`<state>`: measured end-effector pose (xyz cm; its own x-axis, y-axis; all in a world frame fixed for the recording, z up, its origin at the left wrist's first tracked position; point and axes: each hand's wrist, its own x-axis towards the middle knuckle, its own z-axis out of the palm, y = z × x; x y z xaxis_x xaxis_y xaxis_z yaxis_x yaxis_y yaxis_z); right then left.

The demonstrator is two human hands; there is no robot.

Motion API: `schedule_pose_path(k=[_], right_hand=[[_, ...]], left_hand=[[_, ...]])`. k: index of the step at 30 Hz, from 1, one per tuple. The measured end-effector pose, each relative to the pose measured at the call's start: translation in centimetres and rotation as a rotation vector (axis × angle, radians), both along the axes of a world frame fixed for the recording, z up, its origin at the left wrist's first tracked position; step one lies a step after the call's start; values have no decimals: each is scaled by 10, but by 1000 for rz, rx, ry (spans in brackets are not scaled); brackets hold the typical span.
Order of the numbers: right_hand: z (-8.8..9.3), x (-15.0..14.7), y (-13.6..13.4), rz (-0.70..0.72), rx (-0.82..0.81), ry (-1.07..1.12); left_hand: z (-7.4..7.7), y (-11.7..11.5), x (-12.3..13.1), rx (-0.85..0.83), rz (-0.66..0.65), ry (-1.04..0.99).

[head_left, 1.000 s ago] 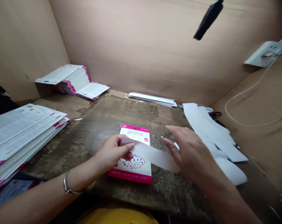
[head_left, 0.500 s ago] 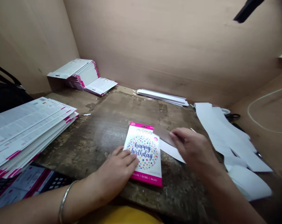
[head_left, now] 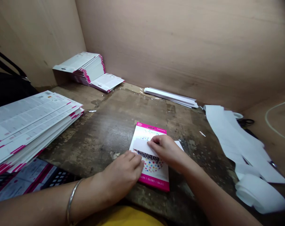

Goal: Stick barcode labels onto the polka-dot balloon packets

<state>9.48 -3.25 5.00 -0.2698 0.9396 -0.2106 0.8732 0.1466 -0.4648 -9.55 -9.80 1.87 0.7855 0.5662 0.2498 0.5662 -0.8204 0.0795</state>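
A balloon packet (head_left: 154,185) with pink bands and a "happy birthday" dotted circle lies face up on the wooden table. My left hand (head_left: 123,175) rests on its lower left side with bent fingers close together, holding it against the table. My right hand (head_left: 168,150) pinches a white paper strip (head_left: 140,145) between thumb and fingers. The strip lies across the upper middle of the packet and covers the word "happy". To the packet's right, another white strip (head_left: 179,145) shows partly behind my right hand.
Stacked printed cards (head_left: 34,119) stand at the left, above a dark crate (head_left: 58,179). A second card stack (head_left: 78,62) sits at the back left. White strips (head_left: 170,97) lie along the wall. Unrolled white paper (head_left: 227,135), a roll (head_left: 257,191) and black scissors (head_left: 247,121) are at right.
My right hand has moved left from beside the packet and brought the strip over its front. My left hand's fingers are more bent. The view has shifted slightly.
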Motion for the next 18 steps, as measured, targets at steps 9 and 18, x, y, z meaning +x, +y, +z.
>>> schedule_pose_path(k=[9, 18], right_hand=[[-12, -4, -1, 21, 36, -117], [2, -10, -35, 105, 464, -344]], left_hand=[[-7, 2, -6, -23, 67, -38], [-3, 10, -8, -195, 30, -3]])
